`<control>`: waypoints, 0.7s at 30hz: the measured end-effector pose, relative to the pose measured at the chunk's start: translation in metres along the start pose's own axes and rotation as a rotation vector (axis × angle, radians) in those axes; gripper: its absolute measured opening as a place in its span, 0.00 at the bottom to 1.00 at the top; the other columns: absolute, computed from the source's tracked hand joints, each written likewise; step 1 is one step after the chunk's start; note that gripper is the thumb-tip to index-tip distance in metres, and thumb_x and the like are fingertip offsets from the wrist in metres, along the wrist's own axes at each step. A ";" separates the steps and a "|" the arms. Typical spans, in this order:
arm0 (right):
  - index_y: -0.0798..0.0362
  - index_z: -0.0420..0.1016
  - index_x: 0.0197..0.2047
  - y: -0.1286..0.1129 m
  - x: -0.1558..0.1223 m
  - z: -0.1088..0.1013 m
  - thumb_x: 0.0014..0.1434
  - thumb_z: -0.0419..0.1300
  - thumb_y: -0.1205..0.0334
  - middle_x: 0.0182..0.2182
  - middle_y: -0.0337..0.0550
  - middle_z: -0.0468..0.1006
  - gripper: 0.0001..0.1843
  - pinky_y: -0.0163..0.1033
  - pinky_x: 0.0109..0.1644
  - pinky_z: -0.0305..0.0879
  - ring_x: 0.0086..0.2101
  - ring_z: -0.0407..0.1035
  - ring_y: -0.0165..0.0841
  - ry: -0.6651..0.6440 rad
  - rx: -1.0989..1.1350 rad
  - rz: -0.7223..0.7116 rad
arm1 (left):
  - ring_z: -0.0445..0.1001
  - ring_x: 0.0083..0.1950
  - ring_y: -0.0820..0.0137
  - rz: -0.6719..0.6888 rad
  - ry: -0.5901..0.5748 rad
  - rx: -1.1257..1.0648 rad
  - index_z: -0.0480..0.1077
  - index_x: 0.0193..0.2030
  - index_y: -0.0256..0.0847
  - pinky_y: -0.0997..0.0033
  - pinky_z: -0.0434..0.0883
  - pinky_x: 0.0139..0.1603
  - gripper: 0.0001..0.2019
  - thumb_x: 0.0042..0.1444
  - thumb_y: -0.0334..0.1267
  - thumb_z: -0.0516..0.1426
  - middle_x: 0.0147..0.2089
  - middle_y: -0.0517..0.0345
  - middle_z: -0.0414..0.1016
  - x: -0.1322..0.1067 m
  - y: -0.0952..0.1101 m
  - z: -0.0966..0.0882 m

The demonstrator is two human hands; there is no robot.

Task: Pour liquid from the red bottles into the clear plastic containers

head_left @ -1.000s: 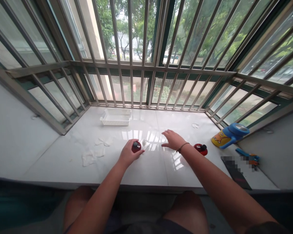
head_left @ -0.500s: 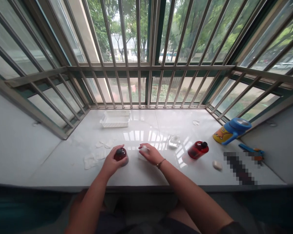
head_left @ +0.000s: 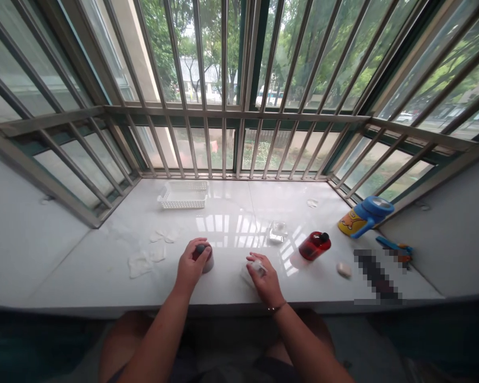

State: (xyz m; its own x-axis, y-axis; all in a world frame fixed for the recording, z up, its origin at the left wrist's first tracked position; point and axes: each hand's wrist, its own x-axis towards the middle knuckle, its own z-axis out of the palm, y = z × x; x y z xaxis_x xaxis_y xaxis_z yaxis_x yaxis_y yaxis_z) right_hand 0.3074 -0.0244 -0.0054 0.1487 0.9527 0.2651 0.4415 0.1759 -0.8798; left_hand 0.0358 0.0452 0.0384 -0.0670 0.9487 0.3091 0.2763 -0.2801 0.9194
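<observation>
My left hand (head_left: 189,271) is wrapped around the top of a dark bottle with a black cap (head_left: 209,263), which stands on the white counter. Thumb and fingers close in near the cap and hide much of it. To the right, my right hand (head_left: 270,281) has its fingers curled around a clear, whitish small container (head_left: 247,273) with a pale top. Its exact kind is hard to make out. Beyond that hand sits a clear square glass piece (head_left: 278,233). Farther right, a translucent red bottle (head_left: 313,247) with a black cap rests on the counter.
A white perforated basket (head_left: 182,198) lies near the window bars. Thin white scraps (head_left: 141,264) are at left. On the right are a beige lump (head_left: 344,270), a blue-and-yellow mug (head_left: 363,217), a blue-orange tool (head_left: 398,250) and a blurred dark object (head_left: 379,276).
My right hand has moved right and nearer with the clear container, widening the gap between my hands. My left hand stays on the bottle, and the view has shifted slightly.
</observation>
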 end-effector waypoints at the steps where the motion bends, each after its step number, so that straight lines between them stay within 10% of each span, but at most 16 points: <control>1: 0.45 0.84 0.53 0.000 0.000 0.003 0.70 0.61 0.43 0.57 0.50 0.81 0.19 0.55 0.67 0.72 0.59 0.76 0.46 0.016 0.000 0.007 | 0.79 0.63 0.54 -0.014 0.018 -0.008 0.80 0.46 0.45 0.46 0.72 0.70 0.14 0.65 0.53 0.64 0.58 0.48 0.81 -0.001 0.000 0.002; 14: 0.45 0.84 0.52 -0.004 0.000 0.008 0.69 0.61 0.42 0.55 0.50 0.81 0.19 0.55 0.66 0.72 0.58 0.76 0.47 0.046 -0.009 0.024 | 0.80 0.60 0.55 -0.022 -0.011 0.012 0.77 0.43 0.45 0.49 0.74 0.67 0.13 0.65 0.52 0.63 0.56 0.48 0.81 0.000 0.008 0.000; 21: 0.43 0.84 0.53 0.006 -0.002 0.009 0.70 0.61 0.43 0.56 0.50 0.81 0.18 0.56 0.67 0.72 0.59 0.75 0.48 0.050 -0.010 -0.013 | 0.78 0.63 0.56 0.153 0.001 0.101 0.76 0.57 0.46 0.51 0.74 0.69 0.17 0.73 0.53 0.55 0.58 0.47 0.79 -0.007 0.003 -0.001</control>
State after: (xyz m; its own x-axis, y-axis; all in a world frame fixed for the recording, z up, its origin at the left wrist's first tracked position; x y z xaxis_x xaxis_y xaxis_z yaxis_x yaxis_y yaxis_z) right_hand 0.3014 -0.0232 -0.0145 0.1870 0.9367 0.2960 0.4529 0.1852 -0.8721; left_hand 0.0361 0.0377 0.0395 -0.0177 0.8960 0.4438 0.3785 -0.4048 0.8324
